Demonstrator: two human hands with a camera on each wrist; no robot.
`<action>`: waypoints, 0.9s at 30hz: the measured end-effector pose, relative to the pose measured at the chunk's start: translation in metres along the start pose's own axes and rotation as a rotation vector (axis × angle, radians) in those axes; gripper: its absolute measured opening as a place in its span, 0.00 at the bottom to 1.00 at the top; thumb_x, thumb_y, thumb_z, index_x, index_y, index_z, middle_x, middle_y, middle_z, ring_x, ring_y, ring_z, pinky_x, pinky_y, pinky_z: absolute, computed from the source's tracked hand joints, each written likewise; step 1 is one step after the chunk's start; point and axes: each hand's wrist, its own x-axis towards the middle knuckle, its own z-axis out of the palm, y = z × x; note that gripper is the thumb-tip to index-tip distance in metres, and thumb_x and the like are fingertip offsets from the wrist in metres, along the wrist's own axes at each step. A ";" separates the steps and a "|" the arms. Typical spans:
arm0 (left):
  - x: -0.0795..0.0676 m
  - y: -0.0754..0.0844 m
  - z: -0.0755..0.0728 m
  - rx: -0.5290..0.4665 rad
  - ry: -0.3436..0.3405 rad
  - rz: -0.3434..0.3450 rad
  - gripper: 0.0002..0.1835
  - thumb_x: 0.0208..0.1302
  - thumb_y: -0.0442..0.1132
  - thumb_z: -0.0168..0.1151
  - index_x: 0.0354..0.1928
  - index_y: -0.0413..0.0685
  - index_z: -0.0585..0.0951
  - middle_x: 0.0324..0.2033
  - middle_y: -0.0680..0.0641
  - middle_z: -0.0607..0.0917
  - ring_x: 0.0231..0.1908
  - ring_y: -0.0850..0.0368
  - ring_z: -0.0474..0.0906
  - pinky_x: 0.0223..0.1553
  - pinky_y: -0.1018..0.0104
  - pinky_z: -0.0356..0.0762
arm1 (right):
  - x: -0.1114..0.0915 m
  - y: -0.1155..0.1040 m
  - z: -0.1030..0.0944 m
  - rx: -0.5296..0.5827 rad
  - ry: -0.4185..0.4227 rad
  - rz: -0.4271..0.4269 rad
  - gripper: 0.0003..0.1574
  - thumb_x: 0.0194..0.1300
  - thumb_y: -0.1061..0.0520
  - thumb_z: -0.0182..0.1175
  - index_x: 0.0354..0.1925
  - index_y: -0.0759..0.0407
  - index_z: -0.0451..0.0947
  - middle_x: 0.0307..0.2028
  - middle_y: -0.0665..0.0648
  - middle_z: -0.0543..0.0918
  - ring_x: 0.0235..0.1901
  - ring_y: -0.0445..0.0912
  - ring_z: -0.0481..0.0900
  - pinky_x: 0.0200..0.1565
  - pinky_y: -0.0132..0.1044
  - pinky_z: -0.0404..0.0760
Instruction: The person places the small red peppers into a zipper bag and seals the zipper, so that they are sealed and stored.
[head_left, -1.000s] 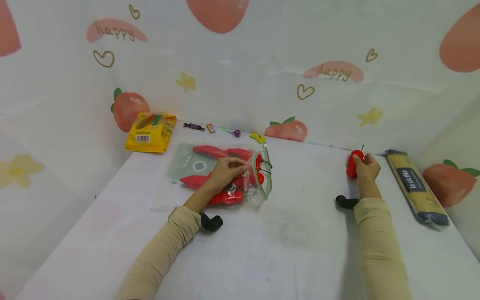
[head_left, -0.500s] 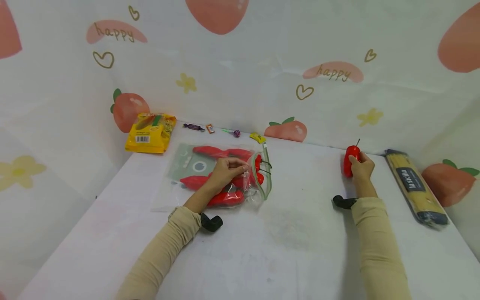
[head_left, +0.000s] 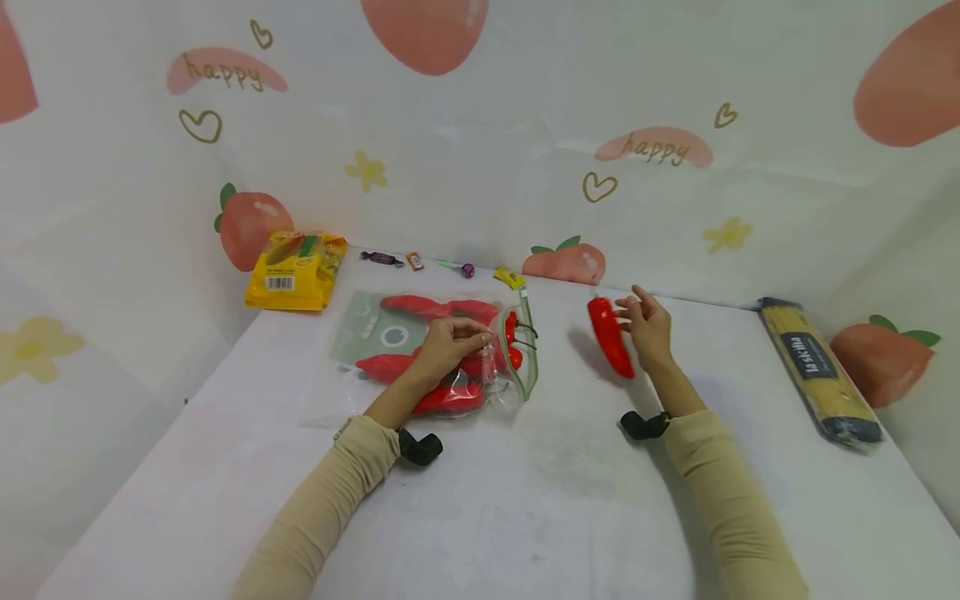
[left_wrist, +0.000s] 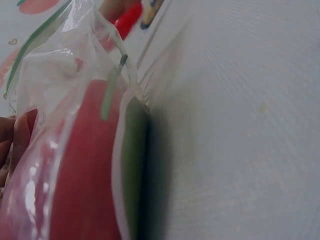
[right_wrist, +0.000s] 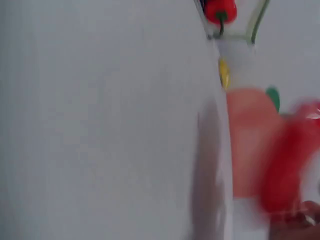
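A clear zip bag (head_left: 341, 350) with a pale green print lies on the white table, several red chili peppers (head_left: 450, 400) inside. My left hand (head_left: 446, 346) pinches the plastic near its mouth, which gapes to the right with green stems poking out. Above the table, right of the bag, my right hand (head_left: 651, 327) holds one red chili pepper (head_left: 611, 340) by its side, stem end up and tilted. The held pepper (right_wrist: 287, 165) is blurred in the right wrist view. A bagged pepper (left_wrist: 82, 170) fills much of the left wrist view.
Behind the bag lie a purple-wrapped candy (head_left: 382, 259), a small orange candy (head_left: 414, 261), a lollipop (head_left: 467, 270) and a yellow candy (head_left: 510, 277). A yellow packet (head_left: 296, 271) stands back left. A spaghetti pack (head_left: 817, 371) lies at the right.
My right hand has carried the chili pepper leftward from beside the spaghetti pack toward the bag's mouth. My left hand keeps its pinch on the bag.
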 end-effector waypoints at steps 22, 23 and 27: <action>0.001 0.001 -0.002 0.007 -0.002 -0.008 0.11 0.59 0.33 0.60 0.41 0.30 0.79 0.32 0.49 0.85 0.29 0.66 0.81 0.37 0.72 0.82 | -0.032 -0.021 0.059 -0.444 -0.438 0.144 0.32 0.64 0.50 0.55 0.62 0.65 0.65 0.55 0.66 0.74 0.49 0.53 0.73 0.48 0.39 0.80; 0.001 0.001 -0.001 0.002 -0.003 -0.009 0.11 0.59 0.33 0.60 0.41 0.30 0.79 0.32 0.50 0.85 0.29 0.66 0.81 0.36 0.72 0.82 | -0.032 -0.021 0.057 -0.405 -0.426 0.167 0.32 0.64 0.50 0.54 0.62 0.65 0.65 0.55 0.66 0.74 0.48 0.52 0.72 0.46 0.36 0.80; 0.001 0.001 -0.001 0.012 -0.002 -0.022 0.11 0.60 0.33 0.60 0.41 0.31 0.79 0.32 0.50 0.85 0.30 0.67 0.80 0.37 0.72 0.82 | -0.030 -0.022 0.049 -0.113 -0.343 0.285 0.32 0.67 0.52 0.50 0.64 0.64 0.61 0.53 0.60 0.73 0.43 0.43 0.71 0.39 0.24 0.78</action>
